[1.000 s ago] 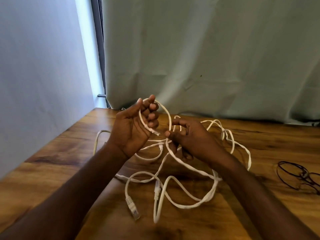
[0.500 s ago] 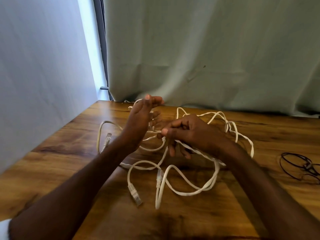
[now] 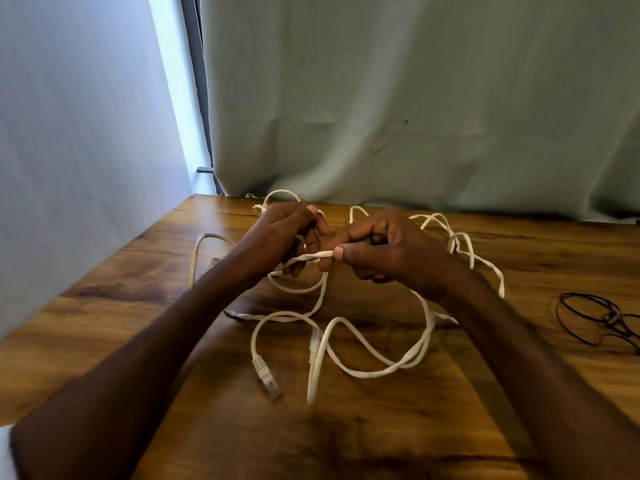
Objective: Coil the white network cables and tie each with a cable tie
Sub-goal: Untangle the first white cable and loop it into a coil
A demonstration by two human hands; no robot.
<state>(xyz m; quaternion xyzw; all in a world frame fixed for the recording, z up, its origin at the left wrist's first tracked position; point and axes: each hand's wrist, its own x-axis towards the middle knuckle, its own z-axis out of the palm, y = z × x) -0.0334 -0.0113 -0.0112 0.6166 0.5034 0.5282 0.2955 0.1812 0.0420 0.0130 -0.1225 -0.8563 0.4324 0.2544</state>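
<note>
- Two bare hands were raised over the wooden table (image 3: 485,393), close together, with one short stretch of white cable (image 3: 363,373) running between them.
- The right hand (image 3: 388,252) had its fingers curled, and its thumb and forefinger pinched that stretch.
- The left hand (image 3: 280,237) was curled round cable too, and a loop rose above its knuckles.
- Below and around both hands the rest of the white cable lay loose and tangled on the table; how many separate cables made up the tangle could not be told.
- Two plug ends showed plainly: one plug (image 3: 266,378) below the left hand, a second plug (image 3: 315,341) just right of it.
- Well to the right of the right hand lay a small bunch of black ties (image 3: 602,318), their number unclear.
</note>
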